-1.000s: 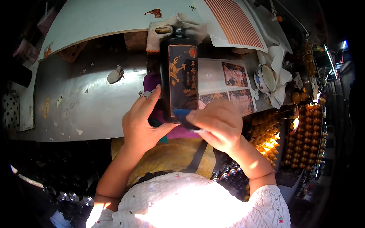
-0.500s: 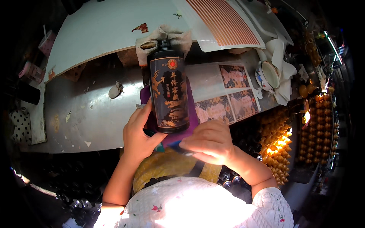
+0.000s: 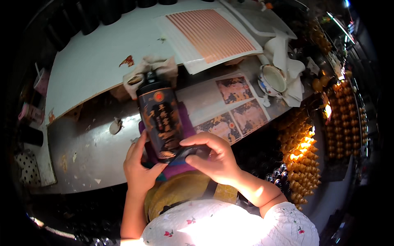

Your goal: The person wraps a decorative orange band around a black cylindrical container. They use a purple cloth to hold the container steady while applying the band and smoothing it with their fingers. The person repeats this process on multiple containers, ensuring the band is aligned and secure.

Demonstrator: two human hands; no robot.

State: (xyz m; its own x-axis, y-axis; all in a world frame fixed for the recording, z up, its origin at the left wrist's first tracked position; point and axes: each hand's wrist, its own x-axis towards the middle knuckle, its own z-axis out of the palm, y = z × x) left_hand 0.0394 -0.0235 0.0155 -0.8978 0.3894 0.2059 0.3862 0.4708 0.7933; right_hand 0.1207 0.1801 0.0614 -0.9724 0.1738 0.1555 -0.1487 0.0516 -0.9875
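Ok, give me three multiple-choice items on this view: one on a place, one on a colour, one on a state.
1. Where does the sheet of thin orange stripes lie?
A. on the white board beyond the bottle
B. in the person's lap
C. under the bottle

2. What colour is the cloth behind the dark, gold-patterned bottle?
A. green
B. purple
C. white

3. How is the bottle held?
A. lying loose on the grey table
B. by one hand only
C. with both hands at its base

Answers: 1 A, it rests on the board at the top; 2 B, purple shows beside the bottle; 3 C, left hand and right hand both grip its lower end.
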